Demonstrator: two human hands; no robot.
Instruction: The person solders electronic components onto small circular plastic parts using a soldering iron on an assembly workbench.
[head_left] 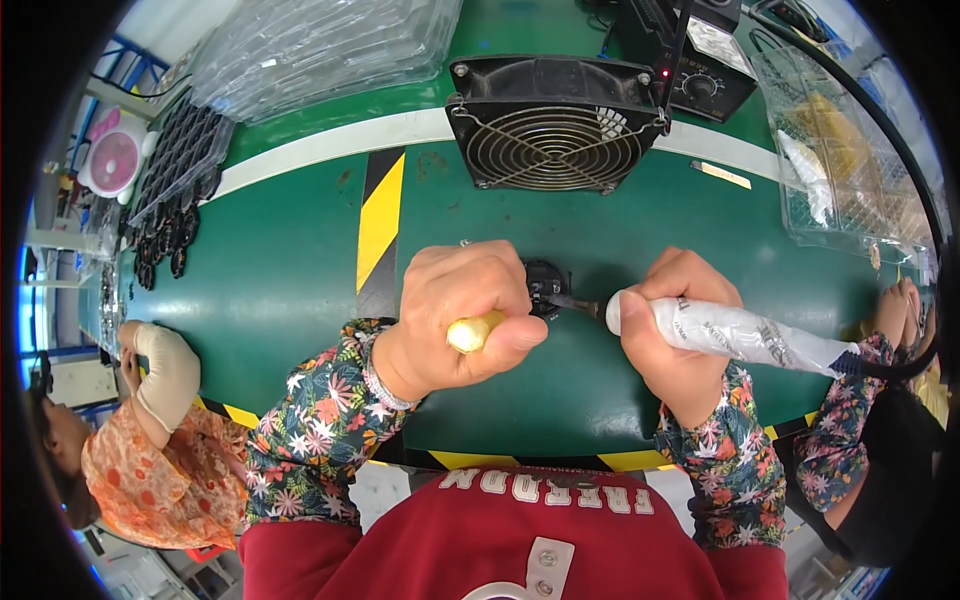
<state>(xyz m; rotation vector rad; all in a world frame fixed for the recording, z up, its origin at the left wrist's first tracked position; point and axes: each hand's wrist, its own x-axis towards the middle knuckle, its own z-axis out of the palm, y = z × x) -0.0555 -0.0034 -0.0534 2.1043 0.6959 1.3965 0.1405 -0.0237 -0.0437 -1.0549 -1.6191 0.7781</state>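
In the middle of the green bench lies a small round black part, partly hidden behind my left hand. My left hand is closed around a yellow, rounded-end stick-like thing; most of it is hidden in the fist, so its kind does not show. From the other side my right hand grips a soldering iron whose handle is wrapped in white printed film. The iron's tip points left and reaches the black part; whether it touches cannot be made out.
A black fan with a wire guard stands beyond my hands, beside a soldering station with a dial. Clear plastic trays are stacked far left, black parts nearer. A clear bin stands right. People sit on both sides.
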